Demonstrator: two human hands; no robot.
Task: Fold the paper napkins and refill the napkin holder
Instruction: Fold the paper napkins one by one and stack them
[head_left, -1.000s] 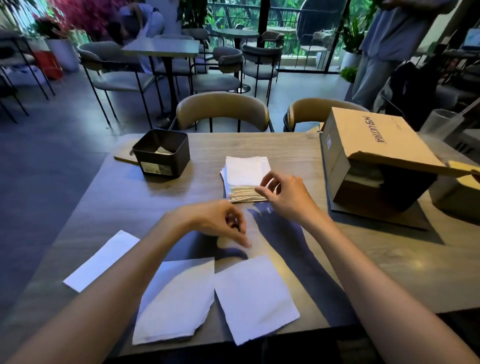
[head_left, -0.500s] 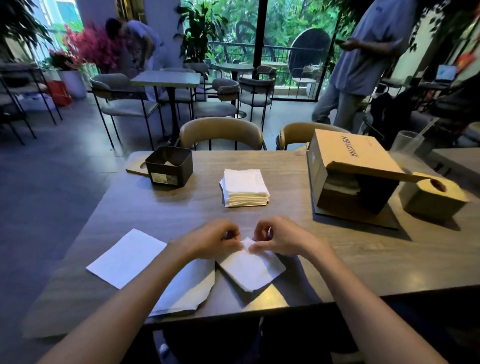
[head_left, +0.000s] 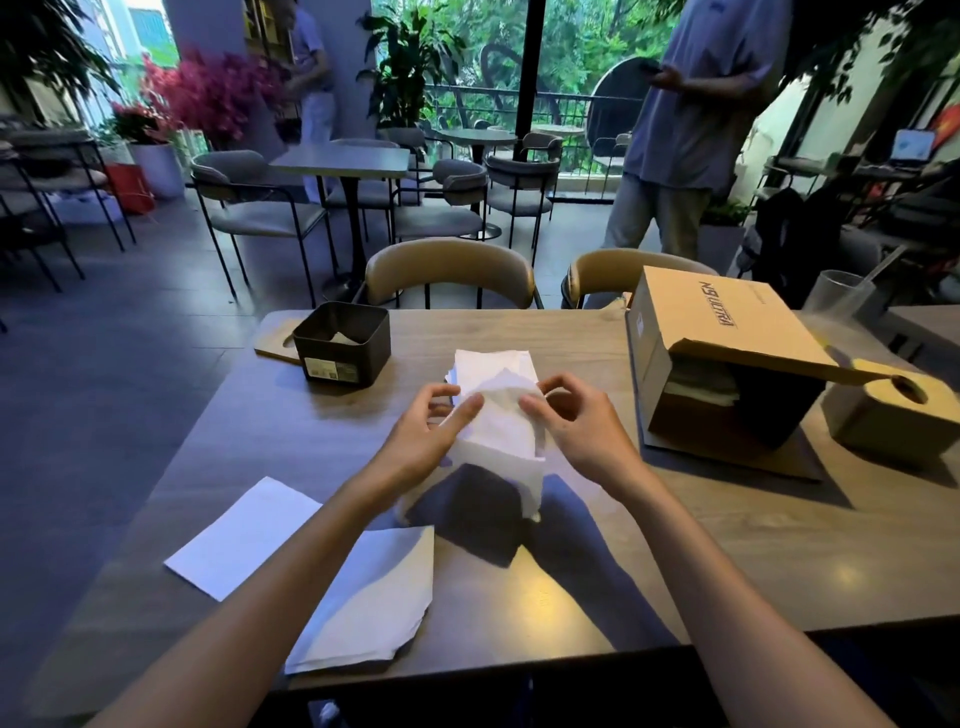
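A white paper napkin hangs in the air above the table, pinched at its top edge by my left hand and my right hand. Its lower part droops and casts a dark shadow on the wood. Just behind it lies a stack of folded napkins, partly hidden by the held one. The black square napkin holder stands at the far left of the table with a little paper inside. Two flat napkins lie near the front edge: one at the left, one under my left forearm.
An open cardboard box lies on its side at the right, with a tan tissue box beside it. A wooden board sits behind the holder. Two chairs stand across the table, and a person stands beyond them at the right.
Both hands have lifted the napkin off the table near the front edge and carried it up and forward, in front of the stack. The camera has tilted up.
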